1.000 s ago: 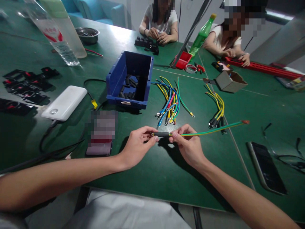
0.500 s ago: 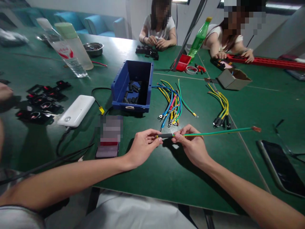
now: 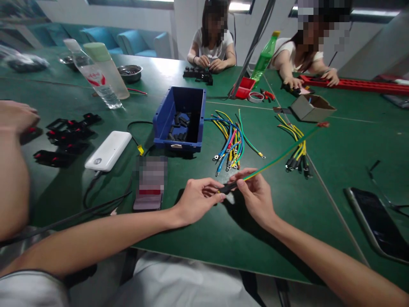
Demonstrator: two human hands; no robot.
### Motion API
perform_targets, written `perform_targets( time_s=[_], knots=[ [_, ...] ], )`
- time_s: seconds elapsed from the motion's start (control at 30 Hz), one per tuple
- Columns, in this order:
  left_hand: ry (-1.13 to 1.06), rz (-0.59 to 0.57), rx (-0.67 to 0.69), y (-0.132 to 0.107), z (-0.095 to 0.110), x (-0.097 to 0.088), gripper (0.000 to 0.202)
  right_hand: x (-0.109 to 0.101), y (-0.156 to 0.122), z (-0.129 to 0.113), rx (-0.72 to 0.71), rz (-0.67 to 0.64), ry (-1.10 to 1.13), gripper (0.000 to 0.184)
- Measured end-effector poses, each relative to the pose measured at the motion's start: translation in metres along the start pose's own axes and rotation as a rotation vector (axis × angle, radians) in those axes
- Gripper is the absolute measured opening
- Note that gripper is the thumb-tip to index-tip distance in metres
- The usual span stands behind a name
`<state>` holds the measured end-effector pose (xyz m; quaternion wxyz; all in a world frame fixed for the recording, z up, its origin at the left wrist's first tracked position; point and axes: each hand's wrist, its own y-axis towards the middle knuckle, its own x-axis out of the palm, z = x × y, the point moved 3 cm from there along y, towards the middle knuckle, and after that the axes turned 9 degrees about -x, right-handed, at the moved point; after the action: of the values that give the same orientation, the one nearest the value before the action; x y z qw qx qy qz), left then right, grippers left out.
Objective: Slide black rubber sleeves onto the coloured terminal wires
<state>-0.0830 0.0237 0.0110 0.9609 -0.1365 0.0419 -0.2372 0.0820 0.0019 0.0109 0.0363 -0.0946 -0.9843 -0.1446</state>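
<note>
Between my two hands is a green-and-yellow wire (image 3: pixel 277 157) with a black sleeve (image 3: pixel 227 187) around its near end; bare copper strands show at its far end. My left hand (image 3: pixel 200 200) pinches the sleeved end with thumb and fingers. My right hand (image 3: pixel 255 194) grips the wire where it leaves the sleeve, and the wire slants up to the right. Just beyond lies a loose bunch of blue, yellow and green wires (image 3: pixel 231 138) with ring terminals. Farther right, several yellow wires (image 3: pixel 295 145) have black sleeves on their ends.
A blue bin (image 3: pixel 179 147) holds black sleeves. A phone (image 3: pixel 148 202) and a white power bank (image 3: pixel 108 149) with cables lie left; another phone (image 3: pixel 377 221) lies right. Bottles (image 3: pixel 99 81) stand back left. Two people work across the table, and another person's arm (image 3: pixel 12 170) reaches in at left.
The wire's copper end has swung upward and away, so the wire now slants. Both hands have shifted slightly, still on it. At left, another person's arm has come farther into view.
</note>
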Motion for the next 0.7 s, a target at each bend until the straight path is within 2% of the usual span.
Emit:
perform_targets(
  time_s=[0.07,0.13,0.2,0.23,0.27,0.33,0.37,0.4,0.43,0.47,0.5,0.57,0.63,0.7],
  knots=[
    [0.026,0.003,0.021,-0.001,0.004,0.003,0.02,0.003,-0.004,-0.003,-0.016,-0.032,0.009,0.03],
    [0.128,-0.045,0.065,-0.002,0.015,0.003,0.019,0.002,-0.005,-0.007,-0.043,-0.006,-0.02,0.032],
    [0.303,-0.111,0.17,-0.001,0.033,-0.002,0.016,-0.003,-0.001,-0.011,-0.056,0.044,-0.051,0.032],
    [0.396,-0.092,0.255,0.0,0.044,-0.009,0.017,-0.007,0.002,-0.013,-0.056,0.066,-0.063,0.033],
    [0.482,-0.001,0.359,0.004,0.057,-0.02,0.019,-0.011,0.007,-0.014,-0.057,0.085,-0.077,0.035],
    [0.583,0.422,0.566,0.015,0.083,-0.053,0.028,-0.02,0.017,-0.015,-0.065,0.11,-0.102,0.038],
    [0.635,0.601,0.578,0.024,0.092,-0.071,0.032,-0.024,0.022,-0.014,-0.063,0.112,-0.11,0.039],
    [0.714,0.726,0.534,0.037,0.099,-0.087,0.034,-0.028,0.027,-0.012,-0.055,0.108,-0.116,0.041],
    [0.842,0.8,0.457,0.052,0.104,-0.101,0.033,-0.032,0.031,-0.009,-0.041,0.1,-0.123,0.043],
    [0.999,0.81,0.366,0.068,0.106,-0.112,0.029,-0.035,0.034,-0.005,-0.025,0.09,-0.137,0.045],
    [1.156,0.768,0.257,0.085,0.106,-0.12,0.029,-0.037,0.037,-0.001,-0.006,0.073,-0.159,0.048],
    [1.396,0.607,0.064,0.113,0.1,-0.129,0.034,-0.039,0.04,0.006,0.023,0.045,-0.2,0.055],
    [1.493,0.488,-0.05,0.131,0.094,-0.129,0.038,-0.041,0.042,0.011,0.043,0.035,-0.213,0.062],
    [1.506,0.435,-0.091,0.139,0.091,-0.125,0.039,-0.043,0.043,0.013,0.054,0.051,-0.212,0.067]
  ],
)
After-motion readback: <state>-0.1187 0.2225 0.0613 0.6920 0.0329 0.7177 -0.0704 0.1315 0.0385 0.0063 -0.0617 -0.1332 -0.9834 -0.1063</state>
